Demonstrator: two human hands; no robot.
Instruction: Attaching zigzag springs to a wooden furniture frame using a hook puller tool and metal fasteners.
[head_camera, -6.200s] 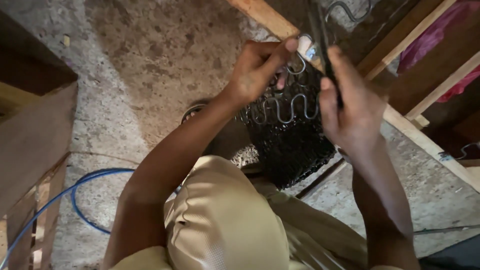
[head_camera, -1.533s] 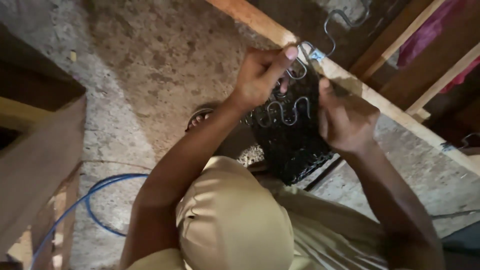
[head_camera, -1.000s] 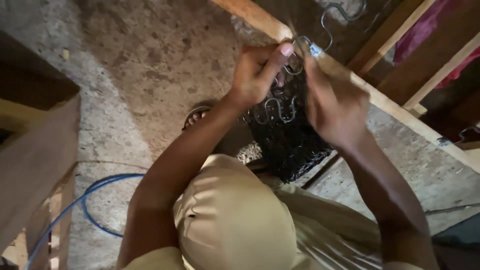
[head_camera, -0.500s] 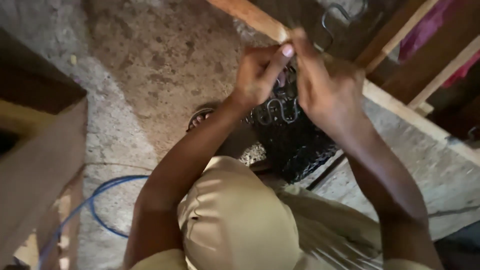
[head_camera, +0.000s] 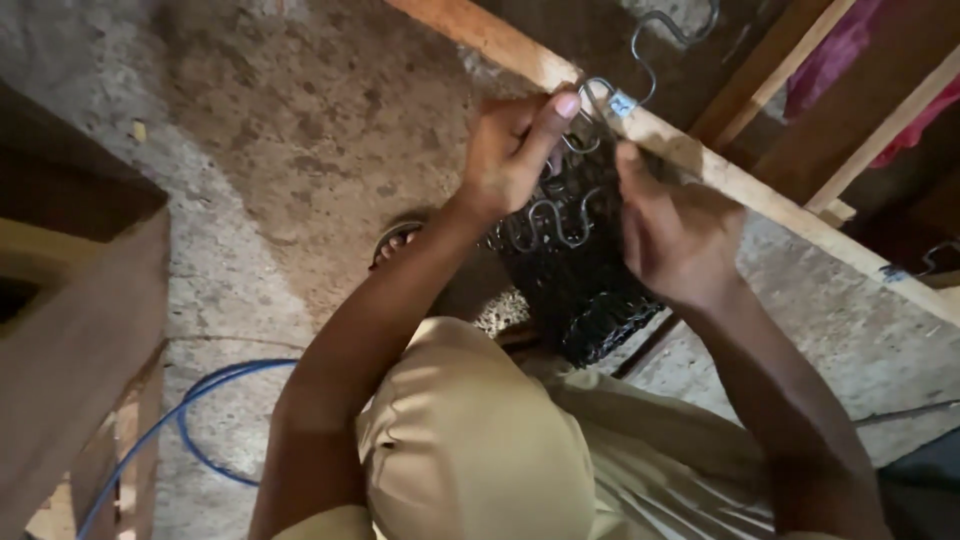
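Landmark: wooden rail (head_camera: 760, 190), running diagonally from top centre down to the right edge.

Far left of the rail: wooden box frame (head_camera: 80, 330) at the frame edge, blue hose (head_camera: 200, 400) looping on the concrete floor (head_camera: 280, 150) beside it. Sandalled foot (head_camera: 395, 240) on the floor, below the rail's upper end.

Left hand (head_camera: 510, 150) sat right at the rail's near edge, clenched, thumb and fingers pinching the end loop of a zigzag wire spring (head_camera: 600, 95). Spring's long axis crossed the rail roughly square to it, snaking up and away past a small metal clip (head_camera: 622, 103) on the rail's top face. Left hand was the closer one to the clip.

Right hand (head_camera: 680, 240) just below the rail, curled shut; whether it gripped a tool or wire I couldn't tell. Between the hands, hanging below the rail: black mesh fabric (head_camera: 590, 300) with more zigzag wire on it.

Second clip (head_camera: 895, 272) further down the rail, well apart from both hands.
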